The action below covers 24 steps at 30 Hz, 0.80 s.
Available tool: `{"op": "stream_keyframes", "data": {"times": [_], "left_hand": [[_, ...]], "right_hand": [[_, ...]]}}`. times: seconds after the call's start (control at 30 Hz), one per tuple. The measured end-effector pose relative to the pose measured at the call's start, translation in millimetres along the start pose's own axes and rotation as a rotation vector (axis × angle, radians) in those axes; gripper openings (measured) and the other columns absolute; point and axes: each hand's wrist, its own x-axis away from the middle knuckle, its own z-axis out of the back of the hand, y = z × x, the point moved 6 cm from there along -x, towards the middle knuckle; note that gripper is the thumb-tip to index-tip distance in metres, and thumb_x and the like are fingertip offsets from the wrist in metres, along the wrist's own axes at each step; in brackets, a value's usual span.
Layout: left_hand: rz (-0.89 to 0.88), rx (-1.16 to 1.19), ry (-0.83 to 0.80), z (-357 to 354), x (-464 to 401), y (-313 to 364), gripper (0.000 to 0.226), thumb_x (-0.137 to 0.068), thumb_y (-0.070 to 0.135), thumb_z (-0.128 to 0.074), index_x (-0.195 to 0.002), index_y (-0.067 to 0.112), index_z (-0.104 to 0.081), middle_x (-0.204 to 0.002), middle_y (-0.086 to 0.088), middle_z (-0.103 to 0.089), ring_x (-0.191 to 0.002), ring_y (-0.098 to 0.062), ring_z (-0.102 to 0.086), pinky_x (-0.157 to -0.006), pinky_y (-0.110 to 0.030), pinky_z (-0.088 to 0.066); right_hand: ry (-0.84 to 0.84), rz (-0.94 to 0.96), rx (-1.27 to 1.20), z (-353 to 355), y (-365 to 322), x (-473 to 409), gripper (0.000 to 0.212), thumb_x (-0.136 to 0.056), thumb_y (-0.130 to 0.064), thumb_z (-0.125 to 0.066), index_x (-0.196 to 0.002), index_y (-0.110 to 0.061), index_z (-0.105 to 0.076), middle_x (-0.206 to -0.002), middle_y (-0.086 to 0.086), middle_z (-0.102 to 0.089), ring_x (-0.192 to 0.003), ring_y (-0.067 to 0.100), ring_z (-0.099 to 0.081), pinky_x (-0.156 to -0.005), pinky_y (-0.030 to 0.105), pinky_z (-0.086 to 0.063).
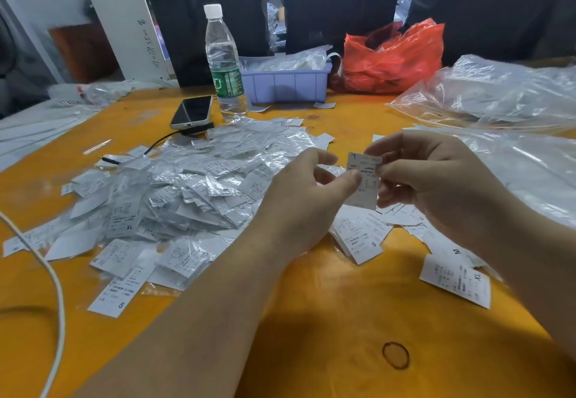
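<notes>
Pinching small white printed paper tag marked L point(363, 179) at both side edges: left hand point(299, 207) thumb and forefinger clamped on one edge, right hand point(436, 185) fingers curled round the other. Held up above orange tabletop point(343, 319), just right of heap of clear-bagged white tags point(187, 185). Probably sorting by size. Read the letter first, keep print uppermost, pinch lightly to avoid creasing. Skip white stack marked S point(361, 238) lying directly beneath; lay squarely with matching tags.

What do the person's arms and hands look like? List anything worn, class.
Both forearms are bare, with no sleeves in view. The left hand and right hand wear no gloves, rings or watch that show.
</notes>
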Motion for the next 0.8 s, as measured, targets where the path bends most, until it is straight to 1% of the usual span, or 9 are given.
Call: {"op": "stream_keyframes", "data": {"times": [0.13, 0.23, 0.33, 0.4, 0.5, 0.57, 0.6, 0.67, 0.8], "left_hand": [[-0.058, 0.098, -0.072, -6.1, 3.3, 7.8, 0.010, -0.092, 0.024, -0.065, -0.101, 0.022, -0.066, -0.088, 0.002, -0.073, -0.072, -0.008, -0.061, -0.070, -0.034, -0.049], [-0.128, 0.116, -0.057, -6.1, 6.0, 13.9, 0.009, -0.093, 0.022, -0.061, -0.088, 0.019, -0.068, -0.077, 0.000, -0.067, -0.065, -0.012, -0.053, -0.063, -0.039, -0.045], [-0.152, 0.204, -0.021, -1.1, 7.1, 17.2, 0.013, -0.088, 0.028, -0.061, -0.079, 0.022, -0.068, -0.060, 0.013, -0.057, -0.056, -0.005, -0.048, -0.059, -0.031, -0.041], [-0.162, 0.231, -0.036, -3.9, 9.1, 19.9, 0.013, -0.089, 0.027, -0.064, -0.079, 0.021, -0.070, -0.056, 0.014, -0.053, -0.052, -0.004, -0.045, -0.055, -0.025, -0.039], [-0.153, 0.252, -0.114, -17.2, 14.8, 22.7, 0.015, -0.086, 0.029, -0.066, -0.076, 0.018, -0.069, -0.062, 0.003, -0.052, -0.057, -0.013, -0.045, -0.058, -0.034, -0.039], [-0.144, 0.194, -0.165, -28.7, 18.7, 23.3, 0.015, -0.092, 0.025, -0.065, -0.079, 0.017, -0.068, -0.062, 0.005, -0.056, -0.059, -0.013, -0.052, -0.060, -0.038, -0.045], [-0.143, 0.160, -0.185, -34.3, 20.7, 23.8, 0.015, -0.093, 0.024, -0.063, -0.081, 0.017, -0.067, -0.060, 0.009, -0.059, -0.058, -0.010, -0.055, -0.059, -0.035, -0.048], [-0.161, 0.111, -0.219, -43.6, 25.2, 26.1, 0.013, -0.095, 0.024, -0.061, -0.084, 0.019, -0.066, -0.061, 0.011, -0.065, -0.053, -0.004, -0.057, -0.053, -0.024, -0.049], [-0.222, 0.039, -0.258, -53.6, 33.1, 32.8, 0.011, -0.093, 0.026, -0.063, -0.083, 0.027, -0.065, -0.066, 0.017, -0.065, -0.054, 0.003, -0.058, -0.050, -0.011, -0.041]], "right_hand": [[0.004, -0.030, -0.043, -0.4, -1.8, 1.3, 0.023, -0.087, 0.016, -0.049, -0.087, -0.001, -0.064, -0.070, 0.010, -0.066, -0.054, 0.019, -0.060, -0.056, 0.034, -0.056], [0.031, 0.096, 0.310, 1.7, -13.8, 9.3, 0.020, -0.084, 0.007, -0.056, -0.080, -0.009, -0.066, -0.062, 0.003, -0.066, -0.055, 0.019, -0.063, -0.056, 0.037, -0.056], [0.054, 0.234, 0.684, -3.1, -26.5, 21.5, 0.014, -0.082, -0.008, -0.063, -0.071, -0.017, -0.064, -0.058, 0.001, -0.060, -0.050, 0.013, -0.055, -0.050, 0.031, -0.045], [0.011, 0.216, 0.775, -5.2, -28.8, 27.7, 0.013, -0.083, -0.015, -0.062, -0.070, -0.015, -0.064, -0.060, 0.002, -0.058, -0.051, 0.013, -0.049, -0.050, 0.036, -0.042], [-0.076, 0.111, 0.933, -0.3, -24.8, 40.9, 0.013, -0.087, -0.018, -0.059, -0.076, -0.019, -0.067, -0.067, -0.003, -0.061, -0.060, 0.015, -0.055, -0.055, 0.035, -0.045], [-0.060, 0.053, 1.035, 12.0, -22.3, 52.5, 0.019, -0.088, -0.011, -0.056, -0.081, -0.027, -0.063, -0.077, -0.009, -0.061, -0.068, 0.012, -0.056, -0.056, 0.029, -0.045], [-0.021, 0.041, 1.095, 20.5, -21.2, 57.9, 0.025, -0.088, -0.008, -0.054, -0.087, -0.030, -0.063, -0.086, -0.011, -0.062, -0.074, 0.011, -0.056, -0.061, 0.027, -0.046], [0.085, 0.036, 1.258, 39.8, -19.9, 67.4, 0.033, -0.085, -0.004, -0.051, -0.104, -0.025, -0.068, -0.099, -0.006, -0.064, -0.087, 0.017, -0.058, -0.072, 0.034, -0.052], [0.259, 0.071, 1.483, 63.1, -20.9, 85.0, 0.026, -0.082, 0.000, -0.051, -0.097, -0.012, -0.069, -0.091, 0.006, -0.064, -0.081, 0.029, -0.060, -0.064, 0.042, -0.055]]}}
